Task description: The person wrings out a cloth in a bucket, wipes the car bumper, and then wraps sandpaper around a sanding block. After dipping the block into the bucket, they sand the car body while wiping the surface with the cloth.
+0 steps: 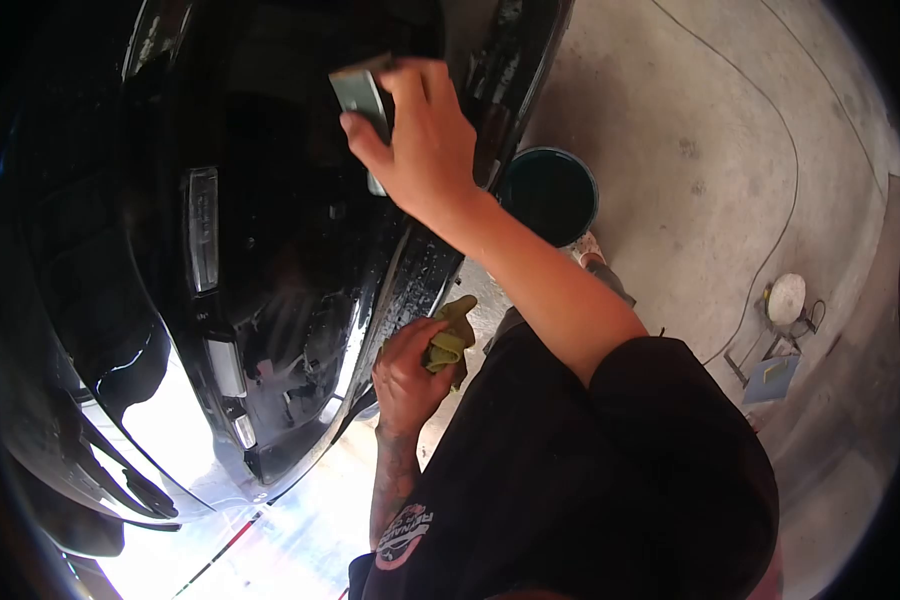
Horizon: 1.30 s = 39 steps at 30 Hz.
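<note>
The concrete floor [670,210] holds a dark bucket [595,195] toward one o'clock, a thin cable [797,170] curving from one to three o'clock, and, near three, probably a metal stand [738,365].

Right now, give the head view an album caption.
Right hand holds grey rectangular block over glossy black car bodywork; left hand grips olive cloth.

With our right hand [420,140] we hold a flat grey-green block [360,97] over the glossy black car body [290,130]. Our left hand [407,372] grips a crumpled olive cloth [452,340] near the car's edge. Just beside the car we see a round bucket [550,197] on the concrete floor [660,120], and a thin cable [796,170] curves across the floor beyond it.
</note>
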Tool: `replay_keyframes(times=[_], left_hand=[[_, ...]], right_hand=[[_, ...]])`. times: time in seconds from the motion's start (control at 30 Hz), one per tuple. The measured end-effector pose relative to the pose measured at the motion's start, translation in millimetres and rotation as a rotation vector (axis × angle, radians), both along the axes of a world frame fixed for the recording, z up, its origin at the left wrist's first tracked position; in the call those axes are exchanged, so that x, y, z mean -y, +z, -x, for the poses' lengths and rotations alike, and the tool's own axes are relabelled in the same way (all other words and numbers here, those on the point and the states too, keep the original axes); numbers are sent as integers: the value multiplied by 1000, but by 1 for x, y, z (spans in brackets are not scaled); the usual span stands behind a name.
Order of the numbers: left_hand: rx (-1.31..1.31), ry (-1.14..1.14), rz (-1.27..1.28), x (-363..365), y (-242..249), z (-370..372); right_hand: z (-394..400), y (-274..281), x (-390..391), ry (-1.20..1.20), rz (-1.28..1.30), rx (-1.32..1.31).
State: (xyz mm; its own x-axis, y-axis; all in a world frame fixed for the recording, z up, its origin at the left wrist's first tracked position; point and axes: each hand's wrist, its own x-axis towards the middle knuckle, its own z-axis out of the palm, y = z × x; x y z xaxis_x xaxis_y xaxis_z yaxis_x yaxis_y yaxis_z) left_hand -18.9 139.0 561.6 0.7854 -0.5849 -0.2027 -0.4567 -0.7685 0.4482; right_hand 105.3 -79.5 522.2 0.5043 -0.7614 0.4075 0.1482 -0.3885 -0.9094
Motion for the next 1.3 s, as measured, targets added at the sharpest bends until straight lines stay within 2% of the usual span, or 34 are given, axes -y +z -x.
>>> replay_keyframes(times=[0.17, 0.3, 0.5, 0.7, 0.8, 0.9, 1.03, 1.17, 1.3], left_hand=[[-10, -11, -12, -2, -3, 0], [-12, -15, -5, 2, 1, 0], [-17, 5, -17, -1, 1, 3], [-8, -15, 3, 3, 2, 0], [-6, -16, 5, 5, 1, 0], [-9, -18, -5, 7, 4, -2], [-14, -26, 2, 6, 3, -3], [-10, -31, 2, 7, 2, -3], [-19, -34, -10, 6, 2, -4]], right_hand=[[31, -23, -43, 88, 103, 26], [4, -16, -10, -41, 90, 43], [20, -28, -21, 19, 112, 22], [-7, -11, 9, -57, 113, 67], [1, -20, -4, -52, 104, 55], [6, -26, -11, -30, 133, 65], [-18, -10, 24, -85, 239, 178], [-5, -27, 20, -72, 237, 114], [-7, -26, 21, -57, 254, 157]])
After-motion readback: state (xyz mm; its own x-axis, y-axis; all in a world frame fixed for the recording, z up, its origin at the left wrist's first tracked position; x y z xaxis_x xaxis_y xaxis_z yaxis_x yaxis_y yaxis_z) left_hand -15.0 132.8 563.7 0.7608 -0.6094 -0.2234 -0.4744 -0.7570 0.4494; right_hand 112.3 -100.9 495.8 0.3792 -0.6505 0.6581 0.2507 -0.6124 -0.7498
